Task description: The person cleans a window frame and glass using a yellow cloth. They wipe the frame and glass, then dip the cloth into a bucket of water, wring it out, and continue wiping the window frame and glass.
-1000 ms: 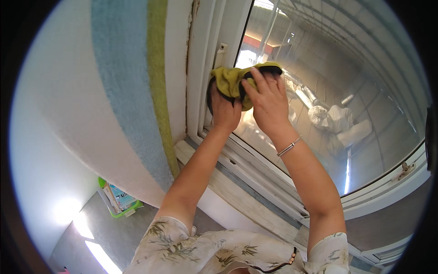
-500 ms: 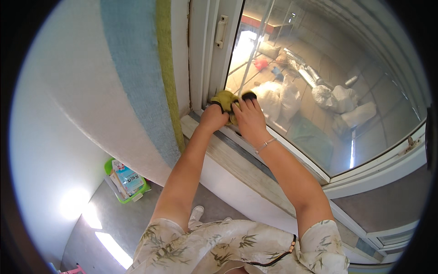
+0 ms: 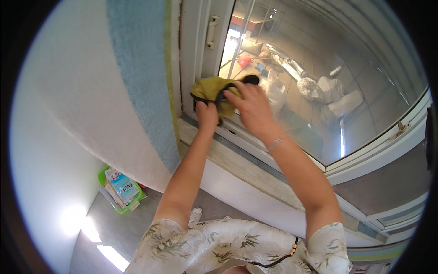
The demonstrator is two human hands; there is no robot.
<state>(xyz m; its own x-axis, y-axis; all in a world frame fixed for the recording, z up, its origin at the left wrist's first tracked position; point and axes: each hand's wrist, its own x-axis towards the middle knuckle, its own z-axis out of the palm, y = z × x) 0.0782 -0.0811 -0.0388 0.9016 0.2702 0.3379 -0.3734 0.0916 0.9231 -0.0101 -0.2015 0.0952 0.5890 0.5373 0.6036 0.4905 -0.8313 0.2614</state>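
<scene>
A yellow-green cloth (image 3: pixel 211 88) with dark edging is bunched at the lower left corner of a white-framed window. My left hand (image 3: pixel 206 113) is closed on its lower left part, with the fingers partly hidden under the folds. From the right, my right hand (image 3: pixel 253 106) grips the other side of the cloth, slightly blurred. A dark end of the cloth sticks out past my right fingers over the window glass (image 3: pixel 315 123). Both hands are above the pale stone sill (image 3: pixel 246 171).
A white handle (image 3: pixel 211 32) is fixed to the window frame. Behind the glass lie white bags (image 3: pixel 329 90) and silvery tubes. A striped curtain (image 3: pixel 137 68) hangs at the left. On the floor stands a green basket (image 3: pixel 122 210) holding books. A latch (image 3: pixel 400 129) sits on the right frame.
The cloth is more spread out and has shifted slightly left and up. My left hand has turned upward beneath it; my right hand has moved a little to the right.
</scene>
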